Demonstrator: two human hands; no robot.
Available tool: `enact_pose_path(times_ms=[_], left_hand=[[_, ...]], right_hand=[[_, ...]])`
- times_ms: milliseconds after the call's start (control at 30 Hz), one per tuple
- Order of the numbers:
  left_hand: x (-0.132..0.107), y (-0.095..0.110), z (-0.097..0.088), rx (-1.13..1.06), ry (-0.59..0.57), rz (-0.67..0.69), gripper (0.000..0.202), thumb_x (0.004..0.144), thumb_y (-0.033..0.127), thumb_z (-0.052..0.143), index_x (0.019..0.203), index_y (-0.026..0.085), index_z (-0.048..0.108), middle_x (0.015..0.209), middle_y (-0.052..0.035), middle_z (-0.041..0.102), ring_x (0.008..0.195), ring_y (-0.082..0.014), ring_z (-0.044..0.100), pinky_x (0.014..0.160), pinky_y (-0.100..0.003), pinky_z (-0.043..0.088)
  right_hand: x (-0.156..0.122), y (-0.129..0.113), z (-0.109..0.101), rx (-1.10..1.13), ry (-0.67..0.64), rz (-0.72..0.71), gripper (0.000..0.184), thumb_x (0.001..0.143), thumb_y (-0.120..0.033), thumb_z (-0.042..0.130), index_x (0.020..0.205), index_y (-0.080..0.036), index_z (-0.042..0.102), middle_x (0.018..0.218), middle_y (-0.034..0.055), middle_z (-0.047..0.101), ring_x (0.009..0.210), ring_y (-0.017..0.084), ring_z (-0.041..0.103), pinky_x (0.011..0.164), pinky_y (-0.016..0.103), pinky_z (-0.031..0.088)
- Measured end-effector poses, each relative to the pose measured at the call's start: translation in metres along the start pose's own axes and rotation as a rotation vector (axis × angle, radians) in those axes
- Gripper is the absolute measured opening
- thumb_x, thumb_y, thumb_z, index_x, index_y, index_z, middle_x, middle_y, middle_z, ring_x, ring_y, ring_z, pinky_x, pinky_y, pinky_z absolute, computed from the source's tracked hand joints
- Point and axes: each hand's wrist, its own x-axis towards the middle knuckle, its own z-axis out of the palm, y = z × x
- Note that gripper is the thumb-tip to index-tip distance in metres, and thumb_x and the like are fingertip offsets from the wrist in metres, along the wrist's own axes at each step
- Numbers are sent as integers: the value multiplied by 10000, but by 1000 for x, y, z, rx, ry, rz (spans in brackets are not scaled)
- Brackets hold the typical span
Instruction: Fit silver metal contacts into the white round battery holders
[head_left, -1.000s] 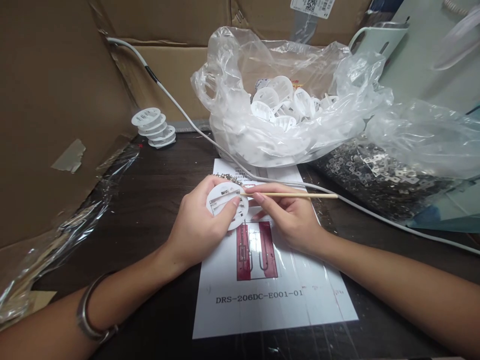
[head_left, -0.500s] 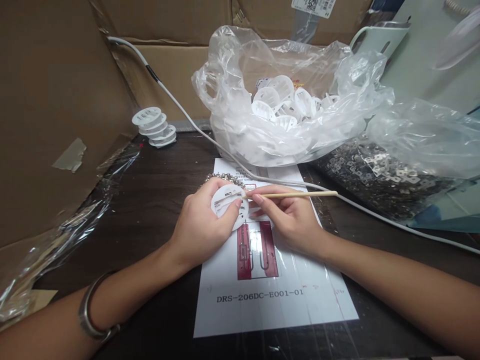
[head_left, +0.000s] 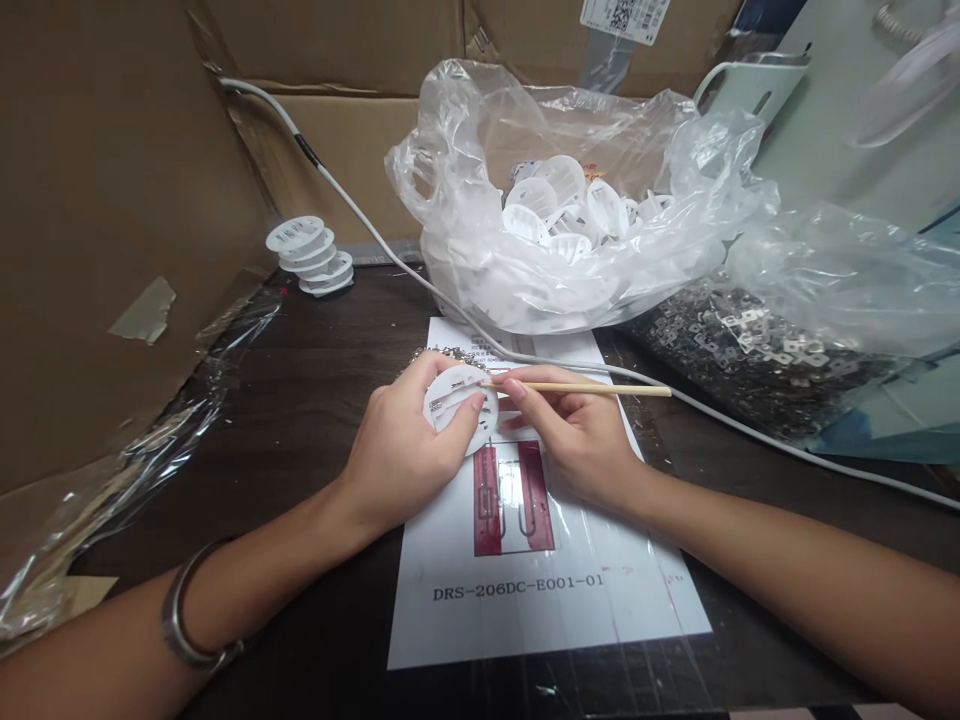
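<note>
My left hand (head_left: 405, 450) grips a white round plastic disc (head_left: 459, 400) with slots and a thin metal strip across its face, thumb pressed on the front. My right hand (head_left: 574, 430) pinches a thin wooden stick (head_left: 592, 389) that lies almost level, its left tip touching the disc's upper right edge. Both hands rest over a white instruction sheet (head_left: 540, 590) printed with a dark red diagram and the code DRS-206DC-E001-01. A few small metal pieces (head_left: 450, 353) lie just behind the disc.
A clear plastic bag (head_left: 525, 270) of white discs stands behind the sheet. A second bag (head_left: 750, 350) of small metal clips lies at the right. Stacked white discs (head_left: 309, 255) sit at the back left. A white cable (head_left: 712, 410) crosses the dark table. Cardboard walls enclose the left and back.
Both hands and the disc have shifted slightly up and away; the stick's tip stays against the disc. The grip is the same.
</note>
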Motion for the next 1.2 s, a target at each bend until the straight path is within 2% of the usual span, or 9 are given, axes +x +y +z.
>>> enact_pose_path(times_ms=[133,400,600,767,867,967,1033,1100,1200], left_hand=[[0,1,0,25,8,-3,119,798,302,614,874,211,608,783,3,703,689,-172,656,588,-259,487],[-1,0,0,48,6,29,126,804,304,604,888,211,601,803,3,713,707,-178,669,586,-260,483],[0,-2,0,62,-4,33,136,810,309,604,910,217,603,789,7,712,687,-176,666,586,-260,484],[0,-5,0,95,53,73,133,809,297,605,919,221,601,829,3,713,715,-176,672,608,-249,493],[-2,-4,0,118,63,117,111,811,278,597,905,219,600,821,11,709,713,-168,672,618,-244,498],[-4,-3,1,130,62,175,95,815,256,592,902,219,597,778,28,700,677,-147,669,610,-228,497],[-5,-3,2,150,77,233,86,817,237,589,900,217,597,750,35,692,633,-129,659,589,-217,490],[-5,-5,3,179,100,300,88,816,220,590,904,210,598,744,34,690,597,-118,648,560,-210,480],[-6,-7,4,216,125,372,107,815,200,592,921,198,598,745,26,694,566,-110,639,527,-205,470]], right_hand=[[-1,0,-1,-38,-27,-56,186,907,-313,554,973,-205,690,1047,45,656,928,149,641,779,290,567],[-1,0,0,-45,-26,-78,168,909,-294,555,972,-203,681,1000,39,663,890,136,644,772,282,567],[0,-1,1,-6,-10,-22,178,902,-315,562,931,-174,667,1006,59,661,861,151,656,720,283,585],[3,-2,-1,66,106,-18,205,903,-355,558,1018,-204,636,983,46,684,790,133,681,668,246,586],[3,-2,-3,17,84,9,271,914,-388,528,1092,-204,620,941,52,700,700,130,681,622,257,580],[3,-3,-3,-117,36,-32,197,876,-336,590,963,-182,676,920,46,705,745,144,677,669,276,564],[2,-3,-3,-178,24,-59,153,856,-302,616,878,-174,697,811,28,702,732,146,668,679,281,546],[2,-4,-3,-199,26,-85,142,850,-287,620,844,-170,700,737,15,689,678,135,653,658,276,532],[2,-4,-2,-212,44,-113,120,834,-274,637,821,-171,699,744,8,692,642,119,637,630,262,518]])
